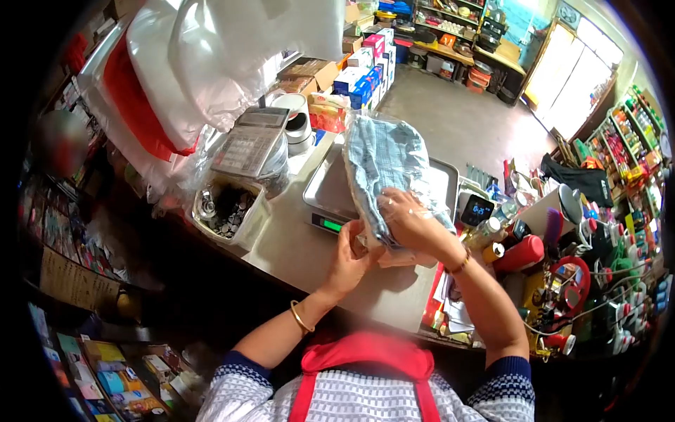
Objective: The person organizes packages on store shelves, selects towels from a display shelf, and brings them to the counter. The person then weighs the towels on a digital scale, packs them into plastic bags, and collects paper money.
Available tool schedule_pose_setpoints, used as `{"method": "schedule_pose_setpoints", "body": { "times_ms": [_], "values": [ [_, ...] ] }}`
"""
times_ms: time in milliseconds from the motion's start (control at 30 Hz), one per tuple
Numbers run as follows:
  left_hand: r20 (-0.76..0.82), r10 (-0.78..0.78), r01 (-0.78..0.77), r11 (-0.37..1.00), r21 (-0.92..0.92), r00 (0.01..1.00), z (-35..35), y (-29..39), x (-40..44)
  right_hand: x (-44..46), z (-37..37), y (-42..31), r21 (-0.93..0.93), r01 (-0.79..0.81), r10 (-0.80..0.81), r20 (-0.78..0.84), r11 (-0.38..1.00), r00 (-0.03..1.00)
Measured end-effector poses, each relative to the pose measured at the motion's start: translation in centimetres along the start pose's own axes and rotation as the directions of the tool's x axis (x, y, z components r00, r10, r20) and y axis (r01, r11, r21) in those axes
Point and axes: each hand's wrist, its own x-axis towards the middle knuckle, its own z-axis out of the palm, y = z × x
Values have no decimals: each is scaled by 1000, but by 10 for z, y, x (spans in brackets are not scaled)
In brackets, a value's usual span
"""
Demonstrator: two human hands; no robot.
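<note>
A folded blue cloth (383, 151) in a clear plastic bag lies partly over a metal scale (330, 184) with a lit green display. My left hand (348, 260) is closed on the bag's near edge, its fingers pinching the plastic near the display. My right hand (411, 221) presses on the cloth at its lower right, fingers curled into the cloth and plastic. The near end of the bundle hangs past the scale's front edge, over the counter (281, 257).
A tub of coins (228, 214) stands left of the scale, beside a calculator (249, 144). White and red plastic bags (140, 91) hang at upper left. Bottles, a small digital clock (480, 209) and a red canister (520, 253) crowd the right. Stacked boxes (365, 84) stand behind.
</note>
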Motion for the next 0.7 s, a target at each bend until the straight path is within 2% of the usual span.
{"method": "schedule_pose_setpoints", "body": {
  "times_ms": [33,67,100,133,167,200,233,267,333,367,400,433,467,500,533,567,600,633,667,700],
  "values": [
    [-51,122,-113,984,139,991,-1,-11,2,-16,-6,-6,188,22,-14,-44,982,999],
    [-58,125,-117,984,131,990,-4,-21,1,-29,-10,-12,369,50,-20,-85,928,996],
    [-79,169,-151,968,200,982,-3,-19,0,-38,-12,-17,472,-46,54,-3,880,999],
    [-98,209,-176,946,271,973,-2,-19,-4,-47,-7,-22,293,45,-13,-111,955,994],
    [-104,205,-171,948,269,973,-1,-17,-6,-51,-2,-30,162,31,-7,-145,986,989],
    [-132,133,-93,958,273,982,1,-3,-4,-52,2,-38,30,13,-7,-184,999,983],
    [-158,61,-15,961,276,985,2,4,-4,-50,7,-39,34,15,-8,-184,999,983],
    [-160,61,-14,960,281,985,2,5,-7,-46,15,-37,-11,-22,19,-224,1000,974],
    [-202,36,-22,997,71,979,3,7,-12,-40,14,-37,-51,-57,42,-267,997,963],
    [-222,112,-68,979,194,969,-3,-7,-15,-37,8,-37,52,-139,146,-190,989,971],
    [-227,112,-68,978,195,967,-2,-6,-23,-35,5,-38,146,-225,241,-99,963,966],
    [-218,91,-23,956,293,972,-2,-4,-31,-31,16,-36,86,-144,164,-310,986,937],
    [-209,69,18,921,389,976,-1,0,-39,-25,24,-37,89,-142,163,-310,986,937],
    [-134,201,-105,850,516,970,8,16,-48,-18,31,-41,72,-113,132,-365,991,922],
    [-100,221,-117,787,606,970,10,17,-52,-11,39,-45,54,-86,101,-416,995,904],
    [-136,206,-95,819,565,969,12,20,-54,-3,49,-49,-75,-30,-5,-425,997,905],
    [-169,189,-75,849,523,967,16,29,-52,-1,47,-59,46,34,-10,-446,998,895],
    [-224,68,-13,971,238,972,9,15,-49,2,46,-63,33,62,-42,-420,998,907],
    [-240,-63,47,996,-71,969,-1,1,-45,3,45,-64,20,91,-76,-394,996,916],
    [-281,-81,40,988,-148,956,-3,9,-46,1,41,-67,129,104,-50,-372,986,927]
  ]
}}
